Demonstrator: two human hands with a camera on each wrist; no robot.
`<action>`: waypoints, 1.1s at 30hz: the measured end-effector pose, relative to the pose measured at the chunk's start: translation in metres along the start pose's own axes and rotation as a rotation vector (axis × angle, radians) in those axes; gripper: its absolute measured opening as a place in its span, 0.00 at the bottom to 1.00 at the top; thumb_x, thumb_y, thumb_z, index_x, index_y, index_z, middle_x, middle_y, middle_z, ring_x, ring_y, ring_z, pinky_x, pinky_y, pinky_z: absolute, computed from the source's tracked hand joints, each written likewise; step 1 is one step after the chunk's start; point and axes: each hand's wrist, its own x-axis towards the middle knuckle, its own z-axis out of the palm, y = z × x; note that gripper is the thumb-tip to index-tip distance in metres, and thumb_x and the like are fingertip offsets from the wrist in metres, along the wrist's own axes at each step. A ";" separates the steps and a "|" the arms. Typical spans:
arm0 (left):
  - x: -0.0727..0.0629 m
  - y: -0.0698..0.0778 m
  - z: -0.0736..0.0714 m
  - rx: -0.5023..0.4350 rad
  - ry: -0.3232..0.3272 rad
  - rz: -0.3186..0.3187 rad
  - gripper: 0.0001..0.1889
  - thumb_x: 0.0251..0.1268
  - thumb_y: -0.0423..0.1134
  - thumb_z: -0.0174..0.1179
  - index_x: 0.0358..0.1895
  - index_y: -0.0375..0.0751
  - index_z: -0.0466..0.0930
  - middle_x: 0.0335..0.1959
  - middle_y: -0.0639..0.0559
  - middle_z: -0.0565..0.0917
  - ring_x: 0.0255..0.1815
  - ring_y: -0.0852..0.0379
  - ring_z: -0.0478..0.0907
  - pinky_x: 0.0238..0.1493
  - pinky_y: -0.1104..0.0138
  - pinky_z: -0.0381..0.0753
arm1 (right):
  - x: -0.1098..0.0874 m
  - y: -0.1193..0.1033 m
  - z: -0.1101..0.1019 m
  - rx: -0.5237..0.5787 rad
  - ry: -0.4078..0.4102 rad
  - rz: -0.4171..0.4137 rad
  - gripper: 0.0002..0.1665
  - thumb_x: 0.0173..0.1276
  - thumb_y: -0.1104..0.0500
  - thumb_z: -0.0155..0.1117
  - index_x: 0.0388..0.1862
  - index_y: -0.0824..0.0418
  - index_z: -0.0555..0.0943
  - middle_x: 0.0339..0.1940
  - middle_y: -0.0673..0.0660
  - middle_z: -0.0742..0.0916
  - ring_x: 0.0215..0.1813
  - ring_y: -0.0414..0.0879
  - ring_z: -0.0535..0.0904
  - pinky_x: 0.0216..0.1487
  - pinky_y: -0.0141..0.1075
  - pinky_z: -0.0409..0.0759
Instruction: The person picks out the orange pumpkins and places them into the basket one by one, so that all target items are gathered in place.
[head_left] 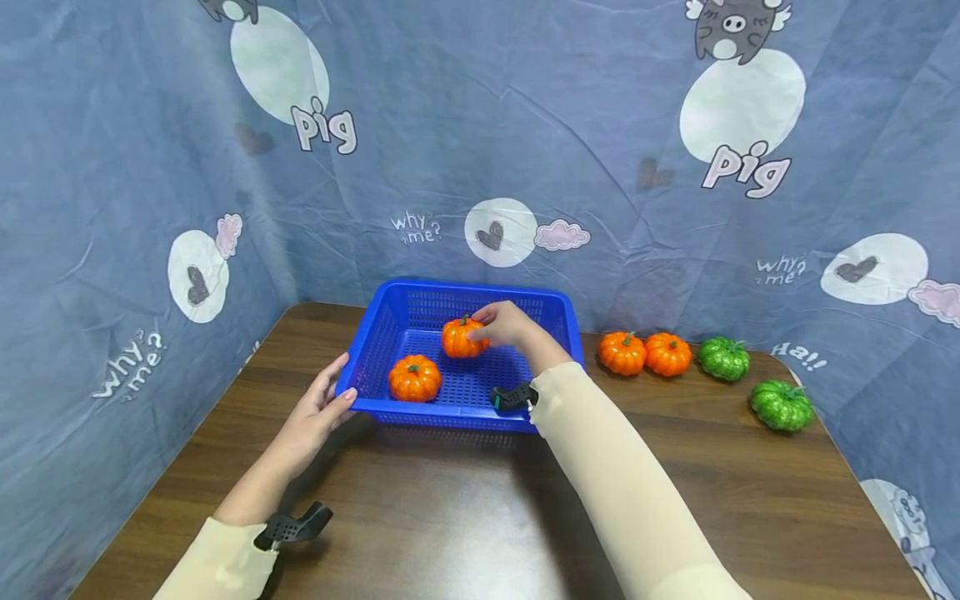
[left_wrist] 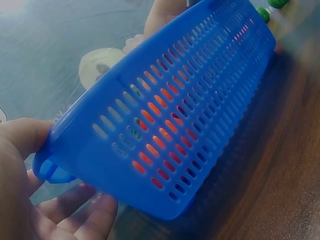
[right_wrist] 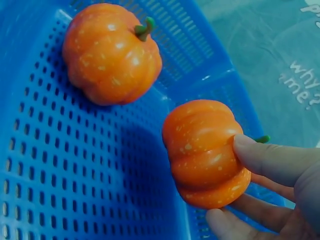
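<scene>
A blue perforated plastic basket (head_left: 465,411) sits on the wooden table. My left hand (head_left: 311,421) grips its front left corner, thumb on the rim and fingers around the outside, as the left wrist view shows. Inside the basket, my right hand (head_left: 510,325) holds a small orange pumpkin (right_wrist: 207,155) between thumb and fingers, its green stem pointing toward the hand. Another orange pumpkin (head_left: 414,379) lies in the basket near the front left, apart from the held one. Whether the held pumpkin touches the basket floor I cannot tell.
Right of the basket, two orange pumpkins (head_left: 622,353) stand side by side. Farther right are a green pumpkin (head_left: 723,359) and a second green pumpkin (head_left: 782,406) near the table's right edge. A printed blue cloth (head_left: 420,167) hangs behind the wooden table (head_left: 450,517).
</scene>
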 end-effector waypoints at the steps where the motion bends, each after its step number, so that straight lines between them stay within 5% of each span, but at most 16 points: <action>1: 0.000 0.000 0.000 0.001 -0.003 -0.002 0.34 0.82 0.41 0.46 0.81 0.40 0.40 0.77 0.29 0.53 0.65 0.60 0.70 0.58 0.76 0.74 | 0.001 0.000 0.002 -0.003 0.000 0.009 0.26 0.64 0.67 0.71 0.60 0.71 0.78 0.58 0.68 0.83 0.55 0.57 0.82 0.57 0.48 0.81; 9: -0.001 0.003 0.002 0.006 0.004 -0.012 0.34 0.81 0.40 0.47 0.81 0.40 0.41 0.77 0.28 0.54 0.67 0.53 0.70 0.57 0.75 0.75 | 0.008 0.006 0.007 -0.020 0.015 0.070 0.26 0.63 0.68 0.72 0.60 0.71 0.79 0.58 0.66 0.83 0.55 0.54 0.81 0.55 0.43 0.83; 17: 0.001 0.002 0.001 -0.009 0.001 0.003 0.35 0.81 0.40 0.48 0.81 0.38 0.41 0.76 0.26 0.53 0.62 0.64 0.73 0.56 0.75 0.75 | 0.007 0.010 0.006 -0.024 0.023 0.051 0.27 0.63 0.68 0.72 0.61 0.70 0.78 0.60 0.67 0.82 0.58 0.57 0.80 0.56 0.43 0.82; 27: 0.000 0.003 0.000 -0.006 0.002 -0.009 0.35 0.81 0.40 0.48 0.81 0.39 0.41 0.76 0.27 0.54 0.63 0.61 0.72 0.57 0.75 0.75 | 0.012 0.016 0.009 0.000 0.013 0.051 0.34 0.60 0.71 0.73 0.65 0.70 0.74 0.59 0.70 0.81 0.57 0.58 0.81 0.57 0.45 0.82; 33: -0.001 0.004 0.000 0.018 0.006 -0.023 0.35 0.81 0.41 0.48 0.81 0.40 0.42 0.76 0.28 0.55 0.67 0.48 0.70 0.57 0.74 0.75 | 0.014 0.018 0.011 0.047 -0.013 0.055 0.32 0.59 0.73 0.72 0.63 0.68 0.75 0.57 0.69 0.81 0.54 0.57 0.81 0.56 0.45 0.83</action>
